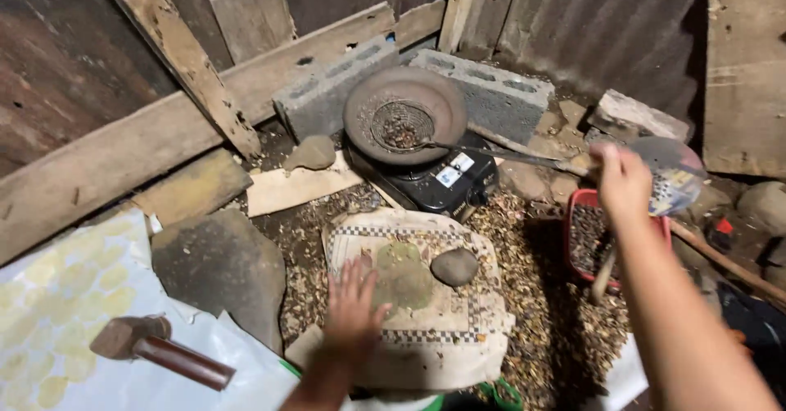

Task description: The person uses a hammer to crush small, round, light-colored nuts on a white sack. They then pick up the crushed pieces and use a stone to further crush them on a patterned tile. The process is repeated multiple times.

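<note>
Both forearms bare, no sleeves or gloves.

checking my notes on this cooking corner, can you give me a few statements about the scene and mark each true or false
1. The left hand rests spread on the patterned cloth-covered slab. True.
2. The right hand grips the long handle of the round wire mesh strainer that sits in the shallow round brown pan. True.
3. The brown pan stands on a grey concrete block. False: it stands on a small black stove; the concrete blocks lie behind it.
4. A smooth rounded grey stone lies on the cloth. True.
5. The red-handled mallet is in the left hand. False: it lies alone on the pale dotted sheet.
</note>
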